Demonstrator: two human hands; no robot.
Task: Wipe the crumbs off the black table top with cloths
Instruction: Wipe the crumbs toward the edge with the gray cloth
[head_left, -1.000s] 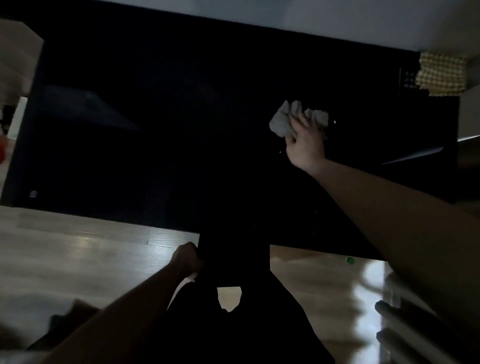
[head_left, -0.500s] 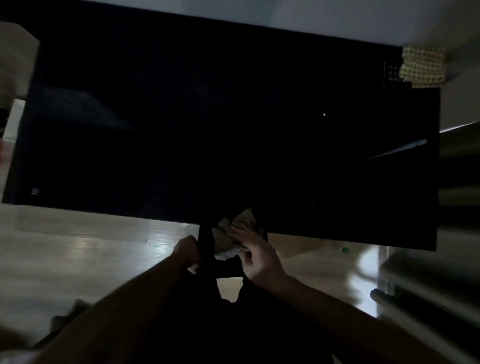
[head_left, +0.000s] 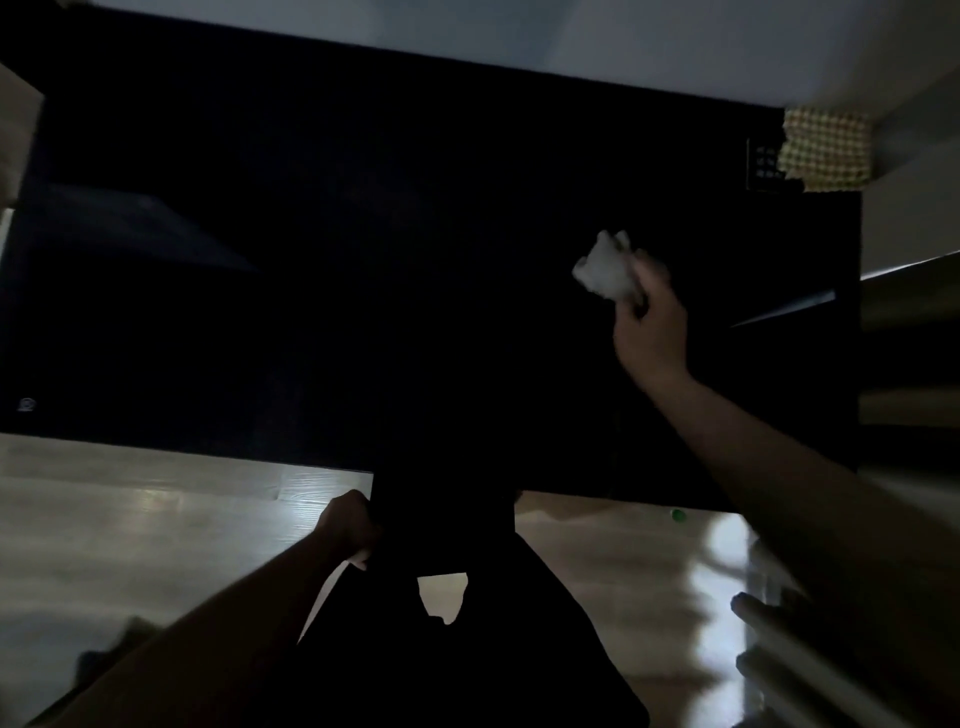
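The black table top (head_left: 311, 260) fills the upper half of the head view. My right hand (head_left: 649, 332) is over its right middle, closed around a crumpled light grey cloth (head_left: 605, 270); both are blurred. At the near table edge, my left hand (head_left: 348, 525) grips the rim of a black bag-like thing (head_left: 441, 525) held against that edge; it is too dark to make out. No crumbs can be made out on the dark surface.
A yellow checked cloth (head_left: 826, 148) lies at the far right corner beside a dark keypad-like item (head_left: 763, 166). Pale wooden floor (head_left: 156, 519) runs below the table, with a small green object (head_left: 678, 514) on it. Light rails (head_left: 779, 649) stand at the lower right.
My right hand swept the cloth from the table's right middle to the near edge at the black thing, then went back out to the right middle. The left hand stayed put.
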